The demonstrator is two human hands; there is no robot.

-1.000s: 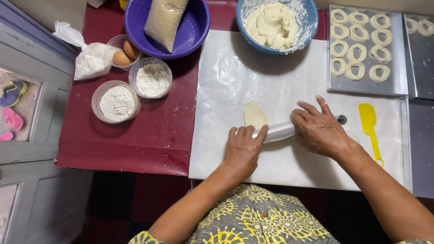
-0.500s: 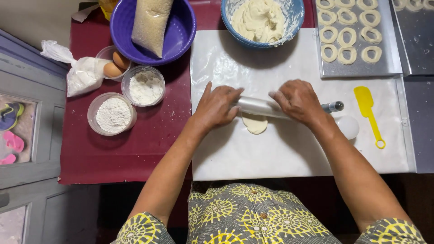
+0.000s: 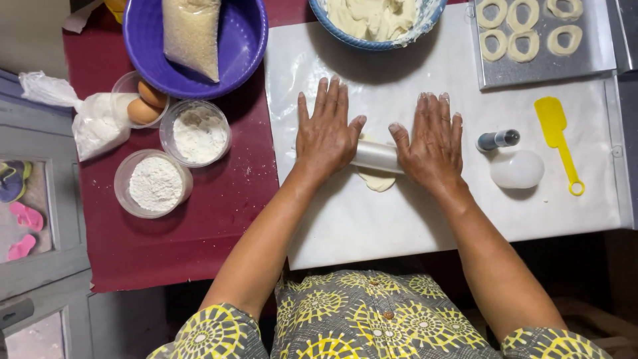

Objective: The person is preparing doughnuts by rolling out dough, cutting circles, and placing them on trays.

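Head view: both hands lie flat, palms down and fingers spread, on a pale rolling pin that runs crosswise on a white work sheet. The left hand covers the pin's left end and the right hand covers its right end, so only the short middle stretch shows between the 2 thumbs. Neither hand grips or pinches; they press open on top of it. Under the pin sits a small piece of flattened dough, its lower edge peeking out just below the pin, midway between the wrists.

To the right of the right hand lie a small dark metal cylinder, a round translucent lid just below it, and a yellow spatula (handle pointing toward the person). Above these a metal tray carries ring-shaped dough pieces. A blue bowl of dough stands at the top of the sheet.

On the dark red table to the left stand 2 clear cups of white powder, a cup with 2 eggs, a tied plastic bag and a purple bowl holding a packet of grain.
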